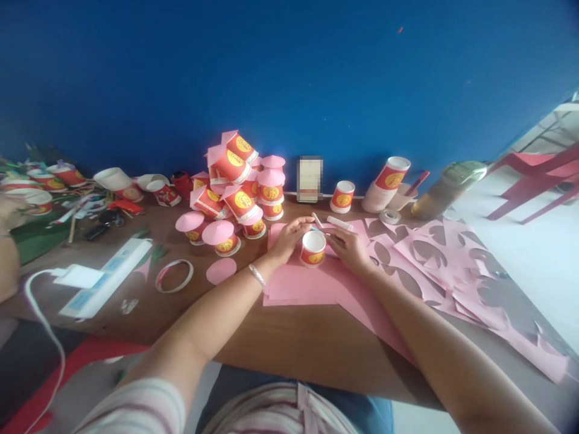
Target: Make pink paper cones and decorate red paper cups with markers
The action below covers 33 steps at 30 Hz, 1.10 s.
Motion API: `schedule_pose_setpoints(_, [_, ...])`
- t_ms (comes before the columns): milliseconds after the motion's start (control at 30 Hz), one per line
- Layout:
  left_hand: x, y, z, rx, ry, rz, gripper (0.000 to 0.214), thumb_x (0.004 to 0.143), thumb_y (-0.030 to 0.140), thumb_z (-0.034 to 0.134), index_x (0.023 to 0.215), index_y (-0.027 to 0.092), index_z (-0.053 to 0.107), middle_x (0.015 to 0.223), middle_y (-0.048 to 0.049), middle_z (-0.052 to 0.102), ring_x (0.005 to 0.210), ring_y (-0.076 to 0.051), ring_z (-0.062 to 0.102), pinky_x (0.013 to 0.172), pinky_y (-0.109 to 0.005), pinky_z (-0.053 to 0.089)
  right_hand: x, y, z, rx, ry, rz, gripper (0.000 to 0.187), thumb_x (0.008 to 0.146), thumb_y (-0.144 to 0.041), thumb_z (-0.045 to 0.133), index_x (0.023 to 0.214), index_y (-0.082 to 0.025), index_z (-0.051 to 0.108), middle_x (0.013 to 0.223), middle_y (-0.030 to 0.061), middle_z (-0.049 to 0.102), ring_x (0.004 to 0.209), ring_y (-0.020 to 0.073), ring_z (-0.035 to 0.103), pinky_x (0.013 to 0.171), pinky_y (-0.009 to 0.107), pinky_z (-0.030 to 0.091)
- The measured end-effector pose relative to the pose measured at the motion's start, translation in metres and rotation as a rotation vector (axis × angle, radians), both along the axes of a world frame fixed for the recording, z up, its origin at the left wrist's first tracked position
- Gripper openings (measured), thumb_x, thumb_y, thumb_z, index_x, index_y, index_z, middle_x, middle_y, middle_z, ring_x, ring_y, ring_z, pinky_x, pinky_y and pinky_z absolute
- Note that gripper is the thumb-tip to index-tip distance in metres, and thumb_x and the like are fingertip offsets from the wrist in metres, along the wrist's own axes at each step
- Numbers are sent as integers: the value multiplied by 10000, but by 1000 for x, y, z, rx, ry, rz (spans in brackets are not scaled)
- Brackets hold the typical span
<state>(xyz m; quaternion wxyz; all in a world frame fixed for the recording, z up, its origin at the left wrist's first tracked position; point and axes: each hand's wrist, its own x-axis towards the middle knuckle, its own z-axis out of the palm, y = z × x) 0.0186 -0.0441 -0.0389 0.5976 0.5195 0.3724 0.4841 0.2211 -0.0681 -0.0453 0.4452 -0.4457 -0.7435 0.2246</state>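
Note:
An upside-down red paper cup with a white top and a yellow emblem stands on pink paper between my hands. Beyond its left side, my left hand has bent fingers, their tips at a small white stick. On the other side, my right hand pinches thumb and fingers together over the cup's far edge. Something thin and pale shows at these fingertips, too small to name. A white tube-like piece lies just behind the right hand. Stacked pink sheets spread under the cup and both hands.
Left of my hands rise piled cups with pink cone tops. A pink paper disc, tape roll and power strip lie nearer. Cut pink scraps cover the right side. A bottle stands behind them.

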Motion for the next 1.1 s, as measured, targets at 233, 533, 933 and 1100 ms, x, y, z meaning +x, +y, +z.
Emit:
schedule_pose_setpoints(233, [-1, 0, 1, 59, 48, -1, 318, 779, 446, 793, 951, 182, 751, 957, -51, 760, 893, -196, 669, 822, -324, 515, 1, 4, -3, -69, 1, -24, 356, 947, -500, 627, 1066, -202, 780, 984, 83, 802, 823, 240, 726, 760, 361, 570])
schedule_pose_setpoints(533, [-4, 5, -1, 7, -19, 160, 376, 769, 526, 798, 842, 176, 682, 765, -3, 670, 733, -142, 619, 736, -295, 505, 3, -7, 12, 86, -217, -56, 310, 1011, -345, 529, 1211, -247, 745, 1181, 82, 783, 1017, 273, 748, 857, 382, 573])
schedule_pose_setpoints(933, [-5, 14, -8, 116, 288, 4, 293, 788, 314, 735, 1050, 200, 797, 1115, -69, 796, 1046, -255, 730, 973, -396, 555, 21, 8, 2, 57, -8, -207, 319, 959, -236, 505, 1188, -242, 727, 1087, 63, 783, 896, 228, 727, 827, 357, 559])
schedule_pose_setpoints(1100, [-10, 13, -4, 143, 348, -3, 319, 858, 377, 685, 1104, 199, 780, 1098, -69, 795, 1037, -252, 725, 957, -383, 549, 20, 8, 3, 18, 23, -180, 307, 935, -260, 536, 1160, -214, 740, 959, 69, 753, 795, 214, 679, 781, 364, 553])
